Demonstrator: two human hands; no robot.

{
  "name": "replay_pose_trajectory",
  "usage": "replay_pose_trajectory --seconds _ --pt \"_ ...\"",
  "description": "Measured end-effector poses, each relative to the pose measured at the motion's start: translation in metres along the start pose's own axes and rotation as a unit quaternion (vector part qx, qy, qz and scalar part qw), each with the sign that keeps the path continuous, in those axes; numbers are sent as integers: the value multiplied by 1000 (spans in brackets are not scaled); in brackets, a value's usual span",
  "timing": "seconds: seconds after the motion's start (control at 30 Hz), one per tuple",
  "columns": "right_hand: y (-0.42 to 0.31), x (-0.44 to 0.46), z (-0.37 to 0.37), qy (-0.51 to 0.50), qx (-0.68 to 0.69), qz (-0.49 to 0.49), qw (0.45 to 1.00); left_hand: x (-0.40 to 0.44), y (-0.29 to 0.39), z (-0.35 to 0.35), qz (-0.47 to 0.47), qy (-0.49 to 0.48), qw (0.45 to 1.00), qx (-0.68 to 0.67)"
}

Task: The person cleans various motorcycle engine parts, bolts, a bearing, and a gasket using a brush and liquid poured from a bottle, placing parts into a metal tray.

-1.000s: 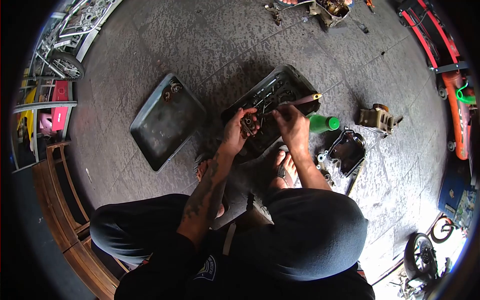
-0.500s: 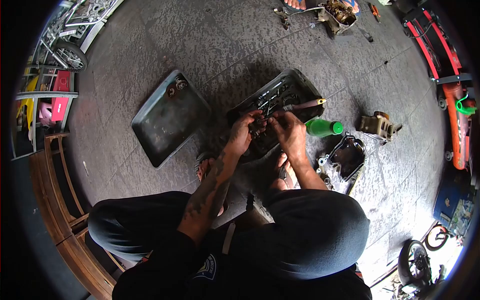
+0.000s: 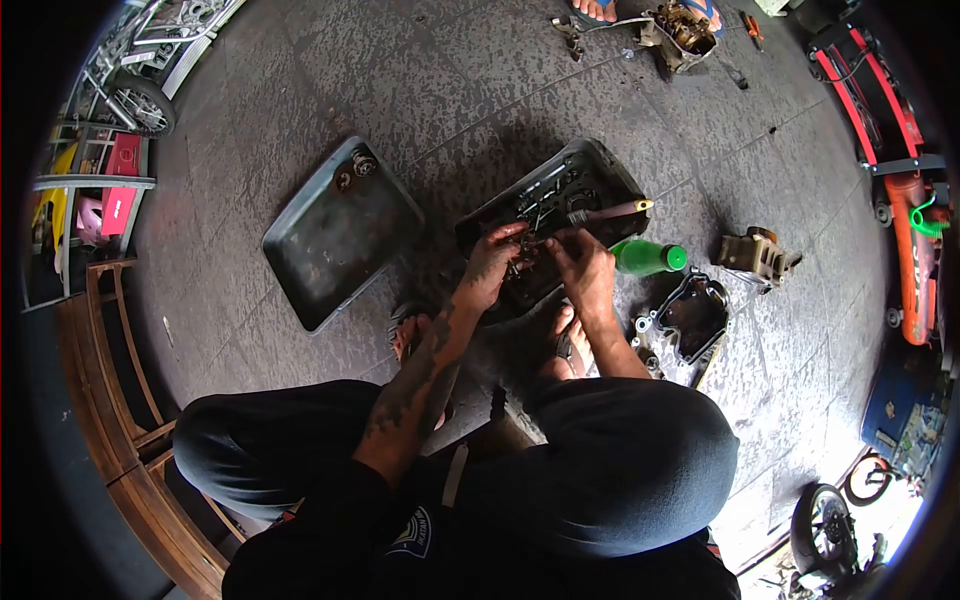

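Note:
My left hand (image 3: 488,268) is closed around a small dark, oily metal part (image 3: 522,255), whose exact kind I cannot make out. My right hand (image 3: 587,268) is pinched at the right side of that part; whatever its fingertips hold is too small to name. Both hands are over a black tray (image 3: 622,168) of metal parts. A brush (image 3: 612,212) with a yellow-tipped handle lies across the tray's right side. Beside my right hand, a green bottle (image 3: 645,257) lies or leans near the tray.
To the left lies a second dark tray (image 3: 335,250) with a few small parts in its top corner. On the right are an engine cover (image 3: 695,315) and an engine block (image 3: 757,257). Another person's feet (image 3: 595,10) show by an engine casing (image 3: 680,38). A wooden bench (image 3: 130,440) stands left.
My right hand has shifted slightly right, its fingers still pinched. My left hand keeps the part in nearly the same place, its wrist slightly turned. The trays and bottle have not moved.

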State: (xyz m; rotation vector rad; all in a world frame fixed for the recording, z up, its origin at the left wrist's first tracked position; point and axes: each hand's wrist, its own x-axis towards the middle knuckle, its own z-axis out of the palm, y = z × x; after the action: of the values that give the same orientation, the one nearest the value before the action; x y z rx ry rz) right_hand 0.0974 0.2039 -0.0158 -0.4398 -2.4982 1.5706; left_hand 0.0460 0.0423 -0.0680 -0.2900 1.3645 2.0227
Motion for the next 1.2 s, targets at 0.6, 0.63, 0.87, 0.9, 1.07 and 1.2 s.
replay_pose_trajectory --seconds 0.6,0.63,0.87,0.9,1.07,1.2 --pt "5 17 -7 -73 123 195 970 -12 38 2 22 -66 990 -120" --pt "7 16 -6 -70 156 214 962 -12 37 2 16 -64 988 -142" --pt "21 14 -1 -59 226 243 941 -14 31 14 8 -61 995 -76" --pt "21 14 -1 -61 224 241 942 -11 27 15 6 -50 995 -89" --pt "23 9 3 -26 203 200 958 -8 12 16 -8 -5 996 -88" --pt "30 9 8 -17 223 169 960 -11 15 22 -39 -12 989 -141"
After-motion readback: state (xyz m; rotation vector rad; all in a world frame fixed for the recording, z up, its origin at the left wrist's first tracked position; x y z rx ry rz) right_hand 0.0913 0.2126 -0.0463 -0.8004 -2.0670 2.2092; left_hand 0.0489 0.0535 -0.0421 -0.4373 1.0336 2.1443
